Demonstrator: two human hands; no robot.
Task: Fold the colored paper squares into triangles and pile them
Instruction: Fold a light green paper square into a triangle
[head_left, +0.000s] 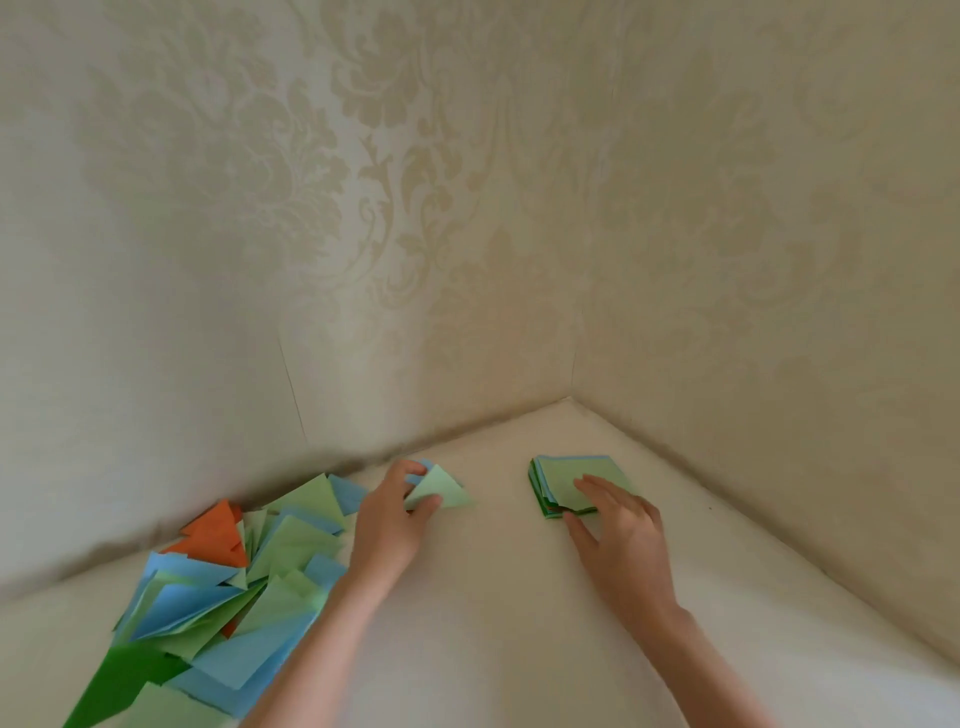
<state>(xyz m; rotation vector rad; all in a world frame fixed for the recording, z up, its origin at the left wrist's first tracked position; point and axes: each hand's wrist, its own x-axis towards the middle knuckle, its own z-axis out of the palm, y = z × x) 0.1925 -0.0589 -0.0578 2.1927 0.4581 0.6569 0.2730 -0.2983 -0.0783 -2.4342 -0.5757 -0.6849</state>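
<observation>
A light green folded triangle (441, 491) is pinched between the thumb and fingers of my left hand (395, 519), just above the cream surface. To the right lies a stack of paper squares (563, 480), light green on top with darker green edges below. My right hand (618, 530) rests on that stack, fingers on the top sheet and thumb at its near edge, where the sheets lift a little. A loose pile of folded triangles (228, 592) in blue, light green, orange and dark green spreads at the lower left.
The cream table surface (493, 597) sits in a corner between two walls with pale floral wallpaper (415, 208). The walls meet behind the stack, at the far right of the surface.
</observation>
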